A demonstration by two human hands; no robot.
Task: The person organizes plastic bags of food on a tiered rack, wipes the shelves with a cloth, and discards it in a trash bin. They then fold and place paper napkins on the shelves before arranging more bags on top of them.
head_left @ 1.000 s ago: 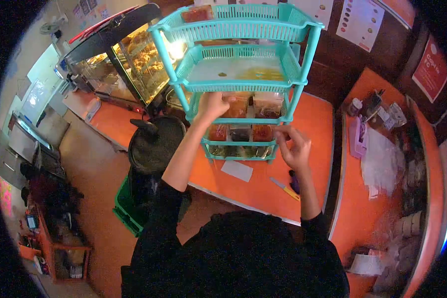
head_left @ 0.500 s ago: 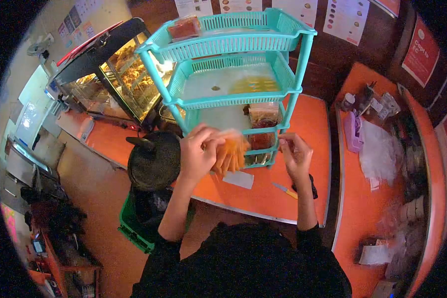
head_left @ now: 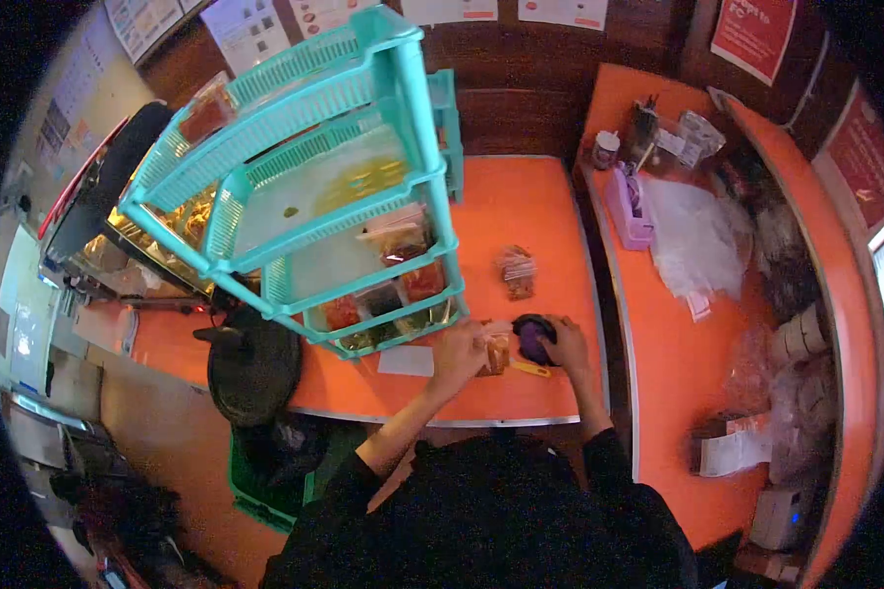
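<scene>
Head view: person in black sleeves leaned over an orange counter (head_left: 521, 206); both hands were low on it, near its front edge
Left hand (head_left: 459, 351): fingers were closed round a clear packet (head_left: 497, 351) of orange-brown food; packet stuck out to the right of the fist, its lower end at the counter
Right hand (head_left: 566, 344): lay on a dark purple disc (head_left: 533, 337), fingers curled over its right side; whether it gripped or only rested I could not tell
Packet and disc: just beside each other, between the two hands; touching or not was unclear
Knife (head_left: 531, 369): small, yellow handle; lay flat just below the disc, near the right hand
Second packet (head_left: 517, 272): lay alone further back on the counter, well apart from both hands
White card (head_left: 406, 361): flat on the counter, left of the left hand, below the rack
Rack (head_left: 295, 187): teal plastic, four tiers, stood on the counter's left part; lower tiers held small tubs of red and dark food
Side counter (head_left: 678, 353): orange, to the right; carried clear bags (head_left: 695, 240), a purple tape holder (head_left: 627, 206) and paper slips
Room: dark wood wall with posters behind; glass display case (head_left: 118, 231) at left; black round bin (head_left: 253, 365) below the counter edge
</scene>
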